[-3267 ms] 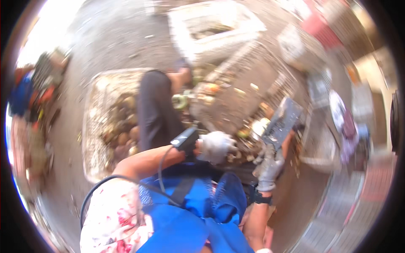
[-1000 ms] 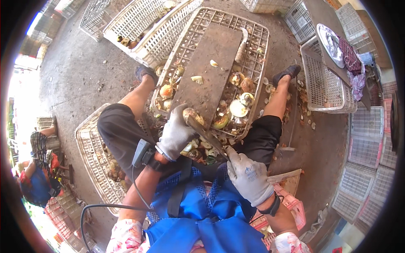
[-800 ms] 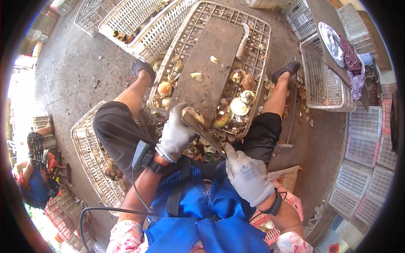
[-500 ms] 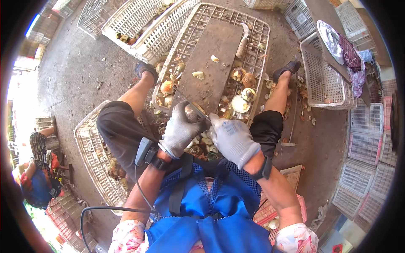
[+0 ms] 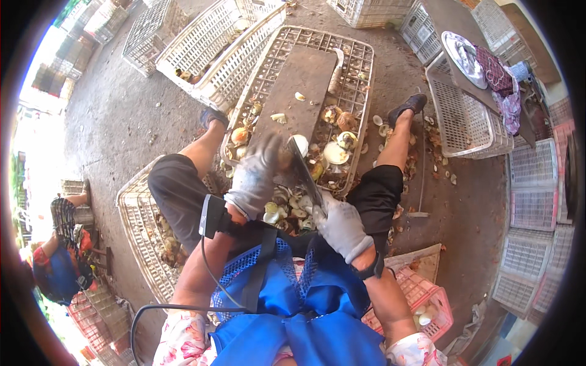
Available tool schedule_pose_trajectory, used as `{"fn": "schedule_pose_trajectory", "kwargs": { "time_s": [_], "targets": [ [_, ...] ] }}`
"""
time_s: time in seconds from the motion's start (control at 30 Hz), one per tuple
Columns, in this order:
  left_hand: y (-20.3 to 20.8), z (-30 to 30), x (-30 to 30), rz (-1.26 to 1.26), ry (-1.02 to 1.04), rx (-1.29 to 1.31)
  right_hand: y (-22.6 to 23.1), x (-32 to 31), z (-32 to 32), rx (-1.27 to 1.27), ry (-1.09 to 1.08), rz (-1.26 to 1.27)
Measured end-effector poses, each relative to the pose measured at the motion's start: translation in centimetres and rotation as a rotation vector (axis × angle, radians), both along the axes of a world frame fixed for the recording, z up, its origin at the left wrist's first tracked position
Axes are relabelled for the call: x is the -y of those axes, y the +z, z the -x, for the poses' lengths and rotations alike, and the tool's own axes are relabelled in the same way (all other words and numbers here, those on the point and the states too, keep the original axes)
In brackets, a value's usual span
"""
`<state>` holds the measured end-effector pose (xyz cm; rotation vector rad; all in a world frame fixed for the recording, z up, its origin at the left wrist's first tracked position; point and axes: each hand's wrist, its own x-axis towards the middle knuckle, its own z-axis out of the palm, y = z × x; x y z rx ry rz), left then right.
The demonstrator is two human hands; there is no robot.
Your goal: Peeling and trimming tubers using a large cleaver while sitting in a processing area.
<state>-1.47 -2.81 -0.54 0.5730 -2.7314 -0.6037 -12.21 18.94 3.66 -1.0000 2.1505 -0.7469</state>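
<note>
From where I stand, this looks like a cutting stroke in progress between the left hand (image 5: 250, 182) and the right hand (image 5: 342, 224), both in gray-white knit gloves. Biggest, just beyond the fingers, lies a white gridded plastic crate (image 5: 368, 100) strewn with onion-like bulbs (image 5: 240, 135) and pale parings (image 5: 279, 118). Left of the left fingers, a long white slatted plastic crate (image 5: 135, 235) holds small brownish lumps (image 5: 171, 253); farther ahead on that side, a deep white lattice crate (image 5: 235, 73) has dark scraps (image 5: 186, 76) inside. Behind the right fingers, a smaller pink slatted plastic crate (image 5: 415, 287) carries whitish rounded pieces (image 5: 425, 317). Ahead of the fingertips runs a dark flat wooden board (image 5: 305, 79).

The right fingers are clenched about the near end of a broad dark metal blade (image 5: 304, 172). The left fingers, smeared by motion, seem wrapped round a brown rounded bulb (image 5: 284, 161), just left of the blade. A white disc-like piece (image 5: 300, 144) shows beside the blade's far end. I'd judge the next move calls for a firm hold on the bulb, left fingertips clear of the edge.
</note>
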Motion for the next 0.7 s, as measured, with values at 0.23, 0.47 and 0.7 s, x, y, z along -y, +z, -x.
{"fn": "schedule_pose_trajectory", "kwargs": {
  "time_s": [0.23, 0.47, 0.7],
  "targets": [
    [1.8, -1.8, -1.2, -0.383, 0.176, 0.136, 1.1, -1.3, -1.1, -0.076, 0.016, 0.006],
    [1.5, -1.3, -1.2, -0.639, 0.246, 0.042, 5.2, -0.7, 0.2, -0.305, 0.082, 0.187],
    [-2.7, -2.6, -0.8, -0.444, 0.135, -0.011, 7.4, 0.3, 0.5, -0.436, 0.369, -0.151]
  ]
}}
